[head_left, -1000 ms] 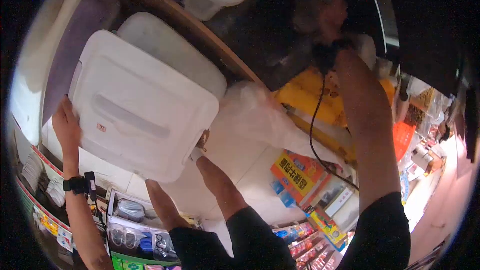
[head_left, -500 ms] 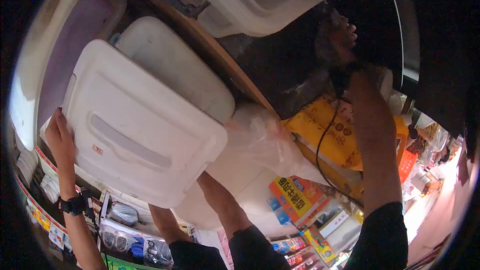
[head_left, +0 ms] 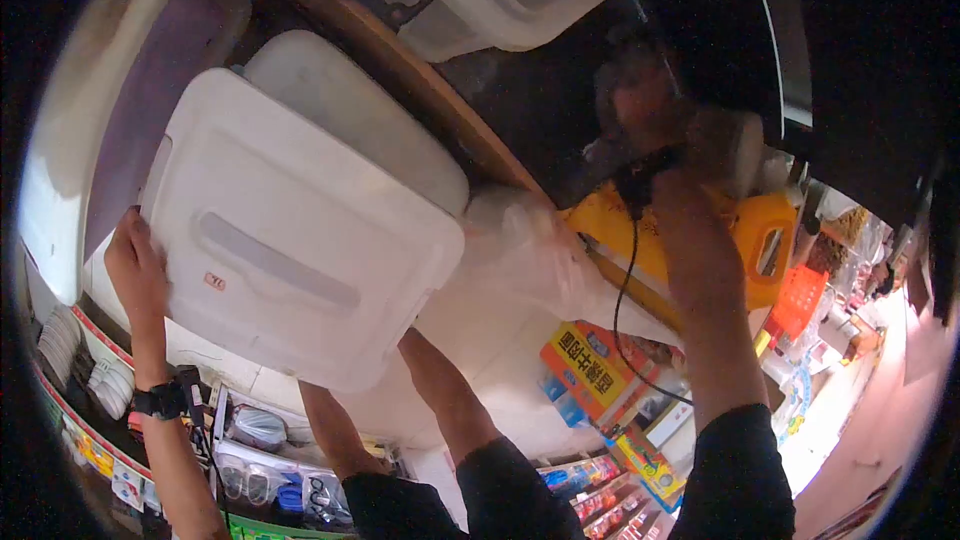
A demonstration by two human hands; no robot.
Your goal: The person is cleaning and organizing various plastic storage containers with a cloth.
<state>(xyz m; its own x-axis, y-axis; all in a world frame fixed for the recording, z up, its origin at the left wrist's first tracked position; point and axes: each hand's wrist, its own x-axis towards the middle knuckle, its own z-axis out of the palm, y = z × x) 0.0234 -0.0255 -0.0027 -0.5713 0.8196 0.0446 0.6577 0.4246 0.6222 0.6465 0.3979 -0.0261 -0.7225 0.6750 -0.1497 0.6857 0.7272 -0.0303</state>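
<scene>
My left hand (head_left: 137, 258) grips the left edge of a white plastic storage-box lid (head_left: 310, 230). The lid lies tilted, with a long recess across its middle and a small orange-printed sticker. Behind its upper edge shows another pale, whitish plastic panel (head_left: 370, 120). My right hand (head_left: 640, 105) reaches up over a dark surface at the upper right; shadow and motion smear hide its fingers and anything in them. Below that hand lies a bright yellow package with a handle (head_left: 765, 250). Each wrist wears a black band, with a cable hanging from the right one.
A translucent plastic bin (head_left: 520, 0) overhangs the top, beside a wooden edge (head_left: 480, 135). Clear plastic sheeting (head_left: 530, 250) lies right of the lid. An orange carton (head_left: 595, 365) and shelves of packaged goods stand below. Two bare legs (head_left: 445, 390) in black shorts extend beneath the lid.
My right hand has moved left and down, toward the yellow package, and is more blurred. The lid and my left hand have shifted slightly; the left hand still holds the edge.
</scene>
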